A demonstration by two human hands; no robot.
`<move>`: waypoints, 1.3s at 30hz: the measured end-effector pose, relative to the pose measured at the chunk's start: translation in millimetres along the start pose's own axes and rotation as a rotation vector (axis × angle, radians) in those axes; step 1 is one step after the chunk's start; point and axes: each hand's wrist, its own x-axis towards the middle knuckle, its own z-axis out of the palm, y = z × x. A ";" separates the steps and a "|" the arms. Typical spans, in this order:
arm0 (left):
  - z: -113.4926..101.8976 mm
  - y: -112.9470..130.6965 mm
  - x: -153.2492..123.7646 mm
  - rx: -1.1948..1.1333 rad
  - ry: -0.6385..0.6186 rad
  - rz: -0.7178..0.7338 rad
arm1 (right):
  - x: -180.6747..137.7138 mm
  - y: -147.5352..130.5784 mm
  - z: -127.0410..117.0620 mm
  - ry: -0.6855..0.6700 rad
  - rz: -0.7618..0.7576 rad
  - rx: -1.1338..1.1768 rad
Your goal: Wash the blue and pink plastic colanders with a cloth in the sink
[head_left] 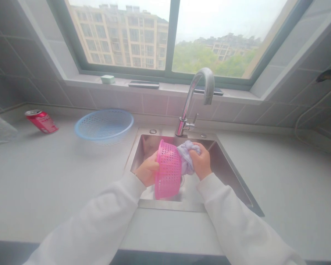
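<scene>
A pink perforated plastic basket (168,171) is tipped on its side over the sink (234,176). My left hand (149,170) grips it at the rim on the left; some of the fingers are hidden behind or inside the basket. Bunched in my right hand (202,161) is a pale lilac cloth (186,156), pressed against the basket's outer base. Behind the sink rises a chrome faucet (194,94), its spout above and to the right of the basket. No stream of water shows from it.
Left of the sink, a light-blue plastic basket (105,125) stands on the counter (71,184), with a red can (42,121) and a clear plastic bag (0,129) farther left. A green soap-like block (108,79) lies on the window sill.
</scene>
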 end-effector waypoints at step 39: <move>-11.7 -22.5 -7.5 0.285 -0.170 -0.174 | -4.3 -4.5 -0.9 -0.125 -0.236 -0.080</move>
